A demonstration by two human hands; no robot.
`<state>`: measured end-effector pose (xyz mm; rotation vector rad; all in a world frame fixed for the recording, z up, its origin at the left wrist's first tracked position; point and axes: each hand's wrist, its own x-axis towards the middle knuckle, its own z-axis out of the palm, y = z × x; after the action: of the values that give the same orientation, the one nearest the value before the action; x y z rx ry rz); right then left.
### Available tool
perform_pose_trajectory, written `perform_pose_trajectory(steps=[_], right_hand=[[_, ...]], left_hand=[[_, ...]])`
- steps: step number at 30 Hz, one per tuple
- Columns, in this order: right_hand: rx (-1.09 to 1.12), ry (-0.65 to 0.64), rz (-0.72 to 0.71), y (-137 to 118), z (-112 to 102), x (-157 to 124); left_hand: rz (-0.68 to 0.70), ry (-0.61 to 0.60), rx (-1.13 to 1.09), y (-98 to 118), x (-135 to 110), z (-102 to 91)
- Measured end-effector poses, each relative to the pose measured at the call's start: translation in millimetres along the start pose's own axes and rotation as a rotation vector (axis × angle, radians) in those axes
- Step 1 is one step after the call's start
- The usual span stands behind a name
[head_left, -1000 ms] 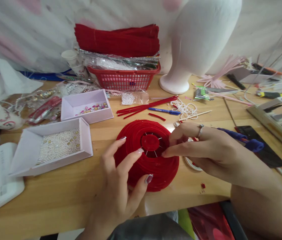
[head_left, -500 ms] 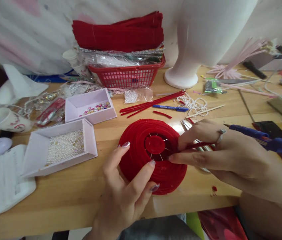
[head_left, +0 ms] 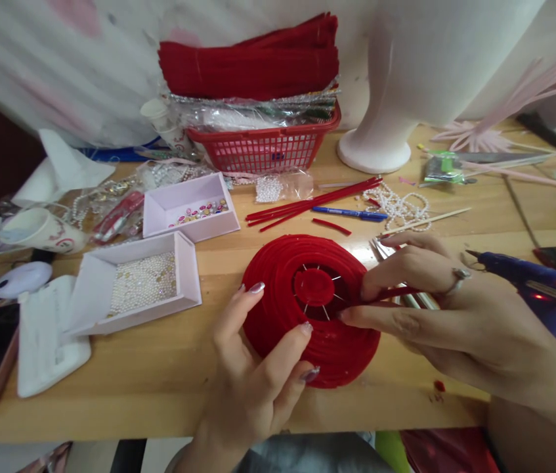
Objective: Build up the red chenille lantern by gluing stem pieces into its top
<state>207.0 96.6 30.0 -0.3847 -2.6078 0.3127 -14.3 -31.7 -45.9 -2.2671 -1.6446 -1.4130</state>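
A round red velvet dome [head_left: 307, 309] of coiled red sticks lies on the wooden table [head_left: 159, 374], with a small red disc and thin metal pins at its centre. My left hand [head_left: 258, 368] rests on the dome's near left side, fingers curved and pressing its edge. My right hand [head_left: 435, 309], with a ring on one finger, pinches a thin red stick [head_left: 396, 292] against the dome's right rim, fingers closed on it.
A blue glue gun [head_left: 528, 282] lies right of my right hand. Loose red sticks [head_left: 307, 205], a blue pen [head_left: 349, 212] and pearl strings [head_left: 398, 203] lie behind the dome. Two white trays [head_left: 134, 282] of beads sit left. A red basket [head_left: 262, 148] and white mannequin base [head_left: 379, 154] stand behind.
The view has shifted, so everything sits further right and lower. My right hand now pinches a thin red stick at the dome's rim; a second ago no stick showed in its fingers.
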Motion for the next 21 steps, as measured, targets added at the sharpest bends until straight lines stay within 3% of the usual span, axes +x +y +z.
perform_pose_trajectory(steps=[13,21], right_hand=[[0.05,0.018,-0.142,4.4,0.1,6.4],[-0.027,0.052,-0.211,4.8,-0.1,9.4]], left_hand=[[-0.056,-0.028,0.084,14.0,4.7,3.2],[-0.118,0.033,0.124,24.5,-2.5,14.0]])
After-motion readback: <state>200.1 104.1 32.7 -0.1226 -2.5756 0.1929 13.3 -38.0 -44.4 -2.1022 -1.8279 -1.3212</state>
